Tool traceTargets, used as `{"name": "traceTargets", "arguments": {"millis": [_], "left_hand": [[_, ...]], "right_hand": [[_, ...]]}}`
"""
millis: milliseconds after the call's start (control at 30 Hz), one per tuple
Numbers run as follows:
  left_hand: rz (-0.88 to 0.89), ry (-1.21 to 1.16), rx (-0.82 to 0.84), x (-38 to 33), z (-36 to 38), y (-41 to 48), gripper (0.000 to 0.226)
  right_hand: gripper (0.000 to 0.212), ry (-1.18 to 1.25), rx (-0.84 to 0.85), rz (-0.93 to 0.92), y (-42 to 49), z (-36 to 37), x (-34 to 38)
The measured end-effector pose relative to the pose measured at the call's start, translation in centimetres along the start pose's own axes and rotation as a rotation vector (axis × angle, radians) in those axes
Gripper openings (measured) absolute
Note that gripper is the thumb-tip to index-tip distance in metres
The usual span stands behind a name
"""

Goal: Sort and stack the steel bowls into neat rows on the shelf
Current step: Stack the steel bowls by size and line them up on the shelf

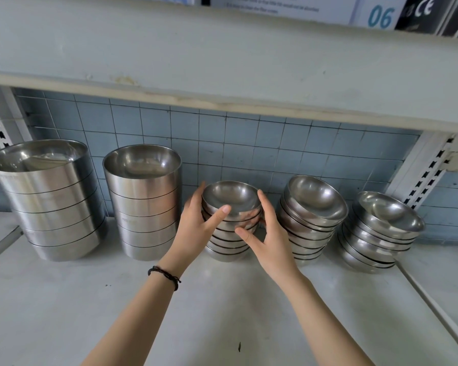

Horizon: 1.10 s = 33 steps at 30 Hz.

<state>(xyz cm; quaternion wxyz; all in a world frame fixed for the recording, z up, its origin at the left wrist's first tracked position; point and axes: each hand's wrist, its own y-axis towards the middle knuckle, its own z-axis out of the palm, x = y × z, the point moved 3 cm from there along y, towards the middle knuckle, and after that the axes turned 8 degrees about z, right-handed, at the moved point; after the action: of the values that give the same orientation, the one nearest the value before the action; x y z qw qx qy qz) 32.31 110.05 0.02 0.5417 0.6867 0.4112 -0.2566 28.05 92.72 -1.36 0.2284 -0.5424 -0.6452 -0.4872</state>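
Both hands: my left hand (196,228) and right hand (269,237) cup the middle stack of small bowls (229,228) from either side, fingers spread and curved, not clenched.
Left grip: thumb lies on the near rim of the top bowl (230,198), fingers reach round the far left side.
Right grip: fingertips touch the top bowl's right rim, thumb presses the stack's front lower down; palm stands a little off the steel.
Hold: I judge it a steadying clasp on the stack, not a lift; its base sits on the shelf (222,326).
Key relation: the stack rises straight between my palms, its long axis upright, directly ahead of both wrists, both hands about equally near.
Row to the right: two more small-bowl stacks, the near-right stack (311,217) and the far-right stack (378,233), both lean rightward with tilted top bowls.
Row to the left: two tall stacks of large bowls, one just beside my left hand (144,202), one further left (45,199).
Behind: blue tiled wall (249,143).
Next, as I judge: square this stack upright, then the leaning ones need the same.
Risk: nested steel slides easily; a sideways push could topple it.
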Motion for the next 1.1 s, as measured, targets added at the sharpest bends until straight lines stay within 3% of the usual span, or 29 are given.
{"name": "traceTargets", "arguments": {"millis": [233,500,700,900,1100], "left_hand": [[0.018,-0.119,0.103,1.0,-0.1,-1.1,0.118],[0.036,-0.103,0.122,1.4,0.3,-1.9,0.104],[0.009,-0.071,0.121,3.1,0.7,-3.3,0.111],[0.037,-0.045,0.132,3.0,1.2,-3.9,0.073],[-0.001,-0.001,0.142,3.6,1.1,-3.9,0.082]], "right_hand": [[0.080,-0.061,0.042,-0.041,-0.5,0.2,0.3],[0.080,-0.048,0.044,-0.043,-0.5,0.4,0.0],[0.100,0.030,0.071,-0.005,-1.3,0.7,-1.4],[0.096,0.055,0.074,0.053,-1.6,1.5,-2.3],[0.091,0.048,0.053,0.062,-1.3,1.5,-2.2]]}}
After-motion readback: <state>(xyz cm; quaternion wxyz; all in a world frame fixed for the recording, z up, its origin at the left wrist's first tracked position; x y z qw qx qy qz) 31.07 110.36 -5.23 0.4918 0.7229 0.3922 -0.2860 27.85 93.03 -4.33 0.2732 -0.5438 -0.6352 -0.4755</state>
